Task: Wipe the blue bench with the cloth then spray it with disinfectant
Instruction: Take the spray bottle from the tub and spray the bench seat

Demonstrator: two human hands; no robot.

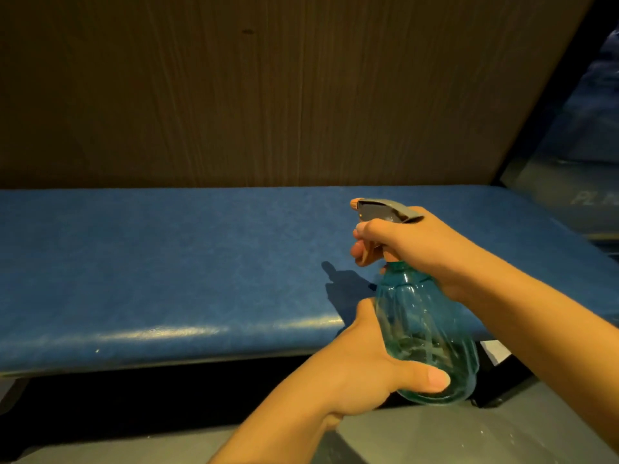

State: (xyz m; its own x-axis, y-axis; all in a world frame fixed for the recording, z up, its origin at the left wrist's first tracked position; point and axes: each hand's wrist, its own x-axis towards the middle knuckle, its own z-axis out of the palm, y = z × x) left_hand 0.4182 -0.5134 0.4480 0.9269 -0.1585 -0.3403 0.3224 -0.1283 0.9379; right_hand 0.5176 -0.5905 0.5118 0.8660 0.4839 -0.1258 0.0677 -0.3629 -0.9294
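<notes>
Gripping the spray bottle (425,333), both hands hold it over the bench (167,262).

counter (167,262): deep blue with a faint mottled grain; a pale glossy streak runs along its front edge
bottle (425,333): clear teal-green, ribbed with vertical flutes
sprayer (382,211): grey top, orange nozzle tip and orange trigger
wall (268,88): dark brown with fine vertical wood-grain streaks and one small dark spot
floor (469,437): plain grey
shadow (345,286): darker blue patch on the counter, beside the bottle
under the counter: black
</notes>
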